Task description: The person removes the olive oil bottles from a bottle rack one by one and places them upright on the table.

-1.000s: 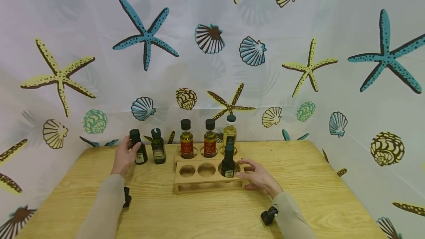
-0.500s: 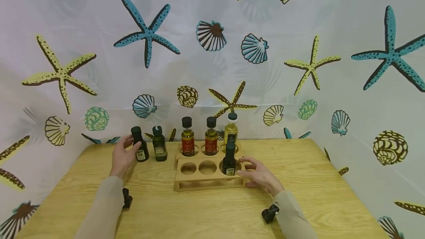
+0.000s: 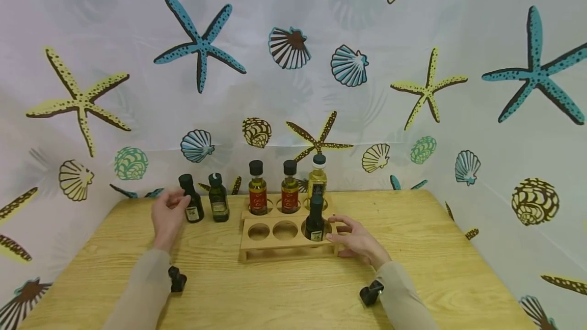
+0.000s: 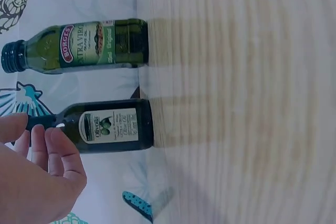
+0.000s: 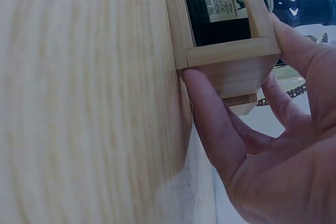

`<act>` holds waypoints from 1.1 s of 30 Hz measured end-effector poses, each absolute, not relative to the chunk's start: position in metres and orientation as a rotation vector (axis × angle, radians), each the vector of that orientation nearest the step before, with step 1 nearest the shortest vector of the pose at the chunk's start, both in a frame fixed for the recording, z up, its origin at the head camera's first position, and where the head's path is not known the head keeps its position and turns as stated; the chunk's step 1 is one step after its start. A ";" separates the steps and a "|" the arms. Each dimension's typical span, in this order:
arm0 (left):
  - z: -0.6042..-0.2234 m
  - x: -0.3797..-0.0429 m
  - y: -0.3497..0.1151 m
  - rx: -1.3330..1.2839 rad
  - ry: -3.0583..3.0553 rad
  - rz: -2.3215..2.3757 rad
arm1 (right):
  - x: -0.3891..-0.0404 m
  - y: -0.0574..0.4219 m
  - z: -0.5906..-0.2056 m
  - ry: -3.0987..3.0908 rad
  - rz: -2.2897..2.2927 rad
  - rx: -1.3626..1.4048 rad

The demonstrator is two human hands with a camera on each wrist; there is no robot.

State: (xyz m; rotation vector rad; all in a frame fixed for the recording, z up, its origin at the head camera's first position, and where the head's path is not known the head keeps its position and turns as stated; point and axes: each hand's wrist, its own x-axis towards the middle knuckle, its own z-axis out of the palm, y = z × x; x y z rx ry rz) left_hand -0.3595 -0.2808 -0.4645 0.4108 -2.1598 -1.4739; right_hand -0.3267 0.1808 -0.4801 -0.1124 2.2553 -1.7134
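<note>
I have the left hand (image 3: pixel 167 220) at the neck of a dark bottle (image 4: pixel 109 126) near the worktop (image 3: pixel 275 297)'s far left corner; whether it grips, I cannot tell. Next stands a green bottle (image 4: pixel 89 48). The rack (image 3: pixel 284 244) carries a second dark bottle (image 3: pixel 314 228), front right. I see the right hand (image 3: pixel 359 242) grasping the rack's right end.

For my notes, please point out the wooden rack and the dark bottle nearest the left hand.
Wooden rack (image 3: pixel 288 244), head view: front strip of the front tier.
Dark bottle (image 4: pixel 107 127), left wrist view: its label.
</note>
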 end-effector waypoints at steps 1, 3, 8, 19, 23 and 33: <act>-0.464 -0.358 -0.280 0.404 -2.150 -1.506 | -0.327 0.181 -0.480 2.257 -1.713 -0.116; -0.462 -0.355 -0.277 0.393 -2.129 -1.581 | -0.328 0.180 -0.479 2.253 -1.716 -0.115; -0.456 -0.348 -0.266 0.337 -2.061 -1.750 | -0.329 0.180 -0.479 2.243 -1.722 -0.112; -0.446 -0.340 -0.239 0.060 -2.137 -1.837 | -0.331 0.179 -0.477 2.249 -1.726 -0.119; -0.449 -0.338 -0.229 -0.053 -2.236 -1.763 | -0.331 0.178 -0.478 2.242 -1.730 -0.120; -0.459 -0.331 -0.189 -0.183 -2.225 -1.801 | -0.328 0.181 -0.481 2.254 -1.719 -0.125</act>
